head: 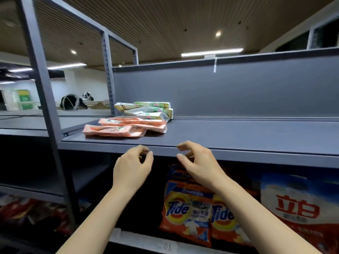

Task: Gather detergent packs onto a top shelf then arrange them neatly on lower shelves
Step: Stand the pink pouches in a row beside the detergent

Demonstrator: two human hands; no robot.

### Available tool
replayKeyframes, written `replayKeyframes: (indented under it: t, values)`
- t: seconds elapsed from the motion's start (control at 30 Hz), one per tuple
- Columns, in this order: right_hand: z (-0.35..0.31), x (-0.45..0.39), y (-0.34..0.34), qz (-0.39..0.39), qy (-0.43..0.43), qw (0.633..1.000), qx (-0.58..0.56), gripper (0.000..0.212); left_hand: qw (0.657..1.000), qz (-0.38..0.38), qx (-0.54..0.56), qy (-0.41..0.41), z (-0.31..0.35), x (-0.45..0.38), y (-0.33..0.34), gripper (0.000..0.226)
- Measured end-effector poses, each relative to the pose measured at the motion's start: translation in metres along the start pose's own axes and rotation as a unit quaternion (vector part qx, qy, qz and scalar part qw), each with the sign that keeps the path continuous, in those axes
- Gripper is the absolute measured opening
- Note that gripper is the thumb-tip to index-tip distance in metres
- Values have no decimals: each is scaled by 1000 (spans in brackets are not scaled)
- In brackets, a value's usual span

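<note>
Detergent packs (pixel 124 128), orange ones in front and green ones (pixel 150 110) behind, lie flat in a loose pile at the left of the top shelf (pixel 238 136). Below its front edge hover the left hand (pixel 132 167) and right hand (pixel 200 164), fingers loosely curled, holding nothing. Further right, on the lower shelf, stand Tide bags (pixel 185 209). The pouches look soft, light and slippery; grip them across the middle.
</note>
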State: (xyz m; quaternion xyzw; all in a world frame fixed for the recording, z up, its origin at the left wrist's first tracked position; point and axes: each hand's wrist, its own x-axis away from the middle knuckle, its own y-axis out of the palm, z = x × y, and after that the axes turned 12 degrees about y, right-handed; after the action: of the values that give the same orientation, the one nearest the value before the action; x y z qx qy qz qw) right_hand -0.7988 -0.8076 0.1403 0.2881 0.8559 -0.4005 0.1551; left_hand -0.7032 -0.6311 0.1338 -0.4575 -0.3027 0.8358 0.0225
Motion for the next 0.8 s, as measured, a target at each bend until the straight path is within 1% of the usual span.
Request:
replayKeyframes:
  t: [0.17, 0.23, 0.4, 0.47, 0.63, 0.73, 0.8]
  values:
    - [-25, -42, 26, 4, -7, 1000, 4, 23, 1000, 25, 0, -9, -48, -46, -32, 11]
    - [-35, -60, 39, 22, -2, 1000, -1, 22, 999, 35, -6, -6, -68, -64, -41, 8]
    - [-59, -112, 69, 89, 13, 996, -1, 19, 998, 62, -1, -3, -122, -117, -55, 11]
    - [-65, -131, 79, 116, 21, 993, 27, 18, 999, 46, -4, 5, -139, -137, -56, 13]
    - [-75, -172, 103, 164, 74, 981, 74, 21, 998, -32, 9, 55, -164, -176, -46, 20]
    - [-79, -188, 116, 157, 108, 975, 112, 26, 995, -58, 5, 85, -173, -195, -38, 23]
    - [-78, -191, 124, 143, 120, 972, 140, 29, 991, -90, -25, 100, -178, -207, -31, 29]
